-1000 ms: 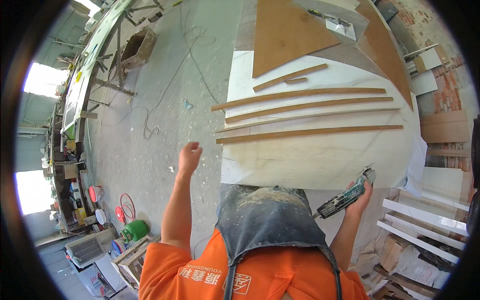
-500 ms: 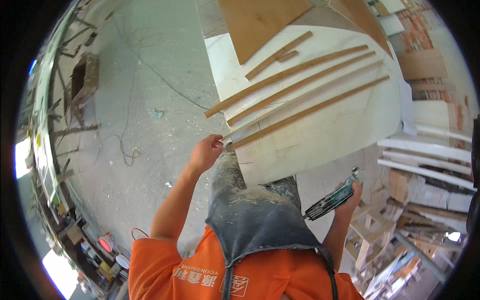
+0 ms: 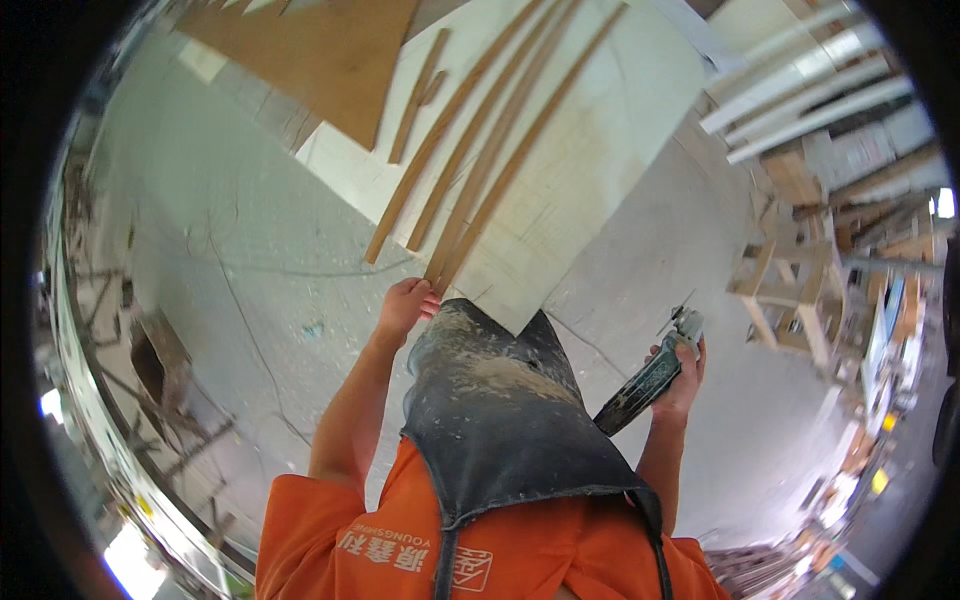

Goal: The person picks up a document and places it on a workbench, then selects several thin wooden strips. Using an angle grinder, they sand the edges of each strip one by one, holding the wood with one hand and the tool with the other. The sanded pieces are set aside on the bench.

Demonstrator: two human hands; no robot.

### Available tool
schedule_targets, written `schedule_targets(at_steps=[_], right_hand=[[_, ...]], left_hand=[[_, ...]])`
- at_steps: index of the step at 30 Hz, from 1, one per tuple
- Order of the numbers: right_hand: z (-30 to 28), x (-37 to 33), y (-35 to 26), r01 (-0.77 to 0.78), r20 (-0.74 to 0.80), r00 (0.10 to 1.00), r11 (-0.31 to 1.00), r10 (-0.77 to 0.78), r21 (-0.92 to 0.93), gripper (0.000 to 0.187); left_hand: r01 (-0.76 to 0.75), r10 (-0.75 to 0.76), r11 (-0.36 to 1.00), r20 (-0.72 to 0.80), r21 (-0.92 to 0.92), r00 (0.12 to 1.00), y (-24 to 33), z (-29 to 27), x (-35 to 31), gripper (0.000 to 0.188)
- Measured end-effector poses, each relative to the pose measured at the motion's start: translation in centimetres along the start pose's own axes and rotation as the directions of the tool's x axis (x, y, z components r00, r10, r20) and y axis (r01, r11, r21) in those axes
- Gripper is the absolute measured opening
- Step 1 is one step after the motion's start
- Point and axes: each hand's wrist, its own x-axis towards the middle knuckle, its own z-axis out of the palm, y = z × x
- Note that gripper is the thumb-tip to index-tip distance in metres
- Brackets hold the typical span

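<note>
My left hand (image 3: 405,305) pinches the near end of a long wooden strip (image 3: 466,205), which lies on a pale board (image 3: 575,215). Close along its right side runs another long strip (image 3: 535,140), their near ends almost meeting. Two more long strips lie to the left, with a shorter strip (image 3: 418,98) and a small offcut (image 3: 433,88) beyond them. Away from the board, on the right, my right hand (image 3: 682,378) is wrapped round an angle grinder (image 3: 645,385). Its thin disc (image 3: 676,314) points up and away; whether it spins I cannot tell.
A brown sheet (image 3: 320,60) overlaps the board's far left. The board's near corner reaches my dark apron (image 3: 500,400). A cable (image 3: 250,335) trails over the floor at left. Wooden frames (image 3: 785,295) and white lengths (image 3: 810,120) stand at right.
My view has turned, so the board now points toward me with its corner. The pinched strip has been tipped flat and sits closer to the rightmost strip. The grinder stays in my right hand.
</note>
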Motion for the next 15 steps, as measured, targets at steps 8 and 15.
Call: schedule_targets(at_steps=[8,15], right_hand=[[-7.8,-6.9,3.7,0.041,-0.191,0.982,0.983,-0.005,0.181,0.066],[-10.1,-12.3,6.8,0.093,-0.271,0.962,0.964,-0.022,0.25,0.067]], left_hand=[[0.058,-0.029,0.968,0.12,-0.246,0.992,0.2,0.6,0.2,0.016],[0.19,-0.131,0.963,0.287,-0.188,0.949,-3.0,1.9,-0.8,0.017]])
